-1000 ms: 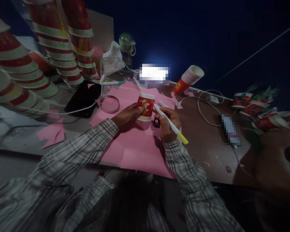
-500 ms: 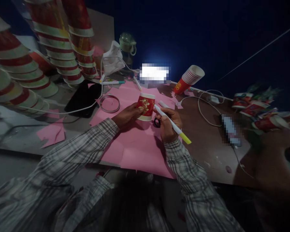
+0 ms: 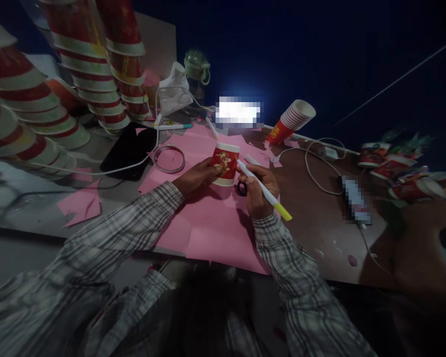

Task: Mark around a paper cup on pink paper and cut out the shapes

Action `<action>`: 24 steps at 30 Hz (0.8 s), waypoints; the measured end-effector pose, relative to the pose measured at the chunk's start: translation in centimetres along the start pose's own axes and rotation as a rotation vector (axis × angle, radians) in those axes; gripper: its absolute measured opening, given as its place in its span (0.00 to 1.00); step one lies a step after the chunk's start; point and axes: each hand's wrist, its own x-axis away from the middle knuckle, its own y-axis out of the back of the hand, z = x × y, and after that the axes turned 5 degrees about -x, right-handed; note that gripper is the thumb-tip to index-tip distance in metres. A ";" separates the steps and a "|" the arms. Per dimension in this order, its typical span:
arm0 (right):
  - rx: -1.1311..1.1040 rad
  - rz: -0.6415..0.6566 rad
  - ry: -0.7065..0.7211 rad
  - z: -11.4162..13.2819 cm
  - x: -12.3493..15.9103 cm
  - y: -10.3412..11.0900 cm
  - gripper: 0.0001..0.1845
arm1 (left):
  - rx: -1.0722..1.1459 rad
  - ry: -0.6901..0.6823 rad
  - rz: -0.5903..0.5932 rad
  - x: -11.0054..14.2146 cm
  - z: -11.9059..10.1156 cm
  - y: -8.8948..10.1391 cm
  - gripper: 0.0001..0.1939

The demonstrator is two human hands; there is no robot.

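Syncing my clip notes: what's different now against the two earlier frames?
Small changes only. The yellow end of the white marker in the right hand swung slightly rightward, then partly back. Nothing was taken hold of or let go. Unchanged: the left hand grips the red cup; the slanted cup stack and round band stay put.
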 end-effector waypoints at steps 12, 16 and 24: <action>-0.047 -0.019 -0.026 -0.2 0.1 -0.1 0.17 | 0.016 -0.014 0.039 -0.1 -0.1 0.0 0.21; -0.042 -0.050 -0.028 0.0 -0.1 -0.2 0.17 | 0.026 0.010 0.035 0.1 -0.2 0.0 0.21; -0.059 -0.029 0.005 -0.4 0.1 -0.2 0.19 | 0.012 -0.012 0.020 0.0 -0.2 -0.2 0.21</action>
